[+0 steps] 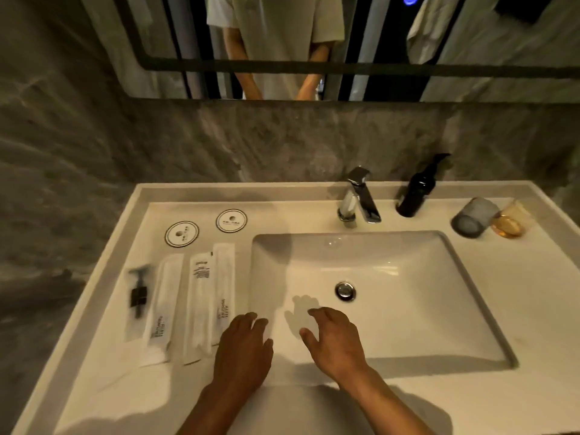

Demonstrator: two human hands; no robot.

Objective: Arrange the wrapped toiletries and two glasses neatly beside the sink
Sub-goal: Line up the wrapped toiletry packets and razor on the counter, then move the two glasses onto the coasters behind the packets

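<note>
A: Which step are you in, and where do the task's things lie?

B: Largest first: the white countertop (518,309) carries the sink (470,296) at centre, set against a grey marbled wall (78,167) under a dark-framed mirror (314,67). Left of the basin, the wrapped toiletries (201,302) lie in a row of long packets, roughly parallel, with a wrapped razor (138,296) at the row's left end and two round coasters (182,233) beyond them. The toiletries look already arranged; the glasses appear to be the part left.

A: And the glasses?

B: The two glasses (489,218), one grey and one amber, lie tipped on their sides, touching, at the far right, near a dark pump bottle (417,193) and the faucet (361,196).

A: Your hands?

B: Your left hand (241,350) hovers at the basin's near left edge, just beside the packets, fingers loosely spread, holding nothing. Your right hand (335,340) hangs over the basin, fingers curled apart, also empty.

A: Next move?

B: Likely a reach far right, lifting each glass upright, probably onto the coasters.
</note>
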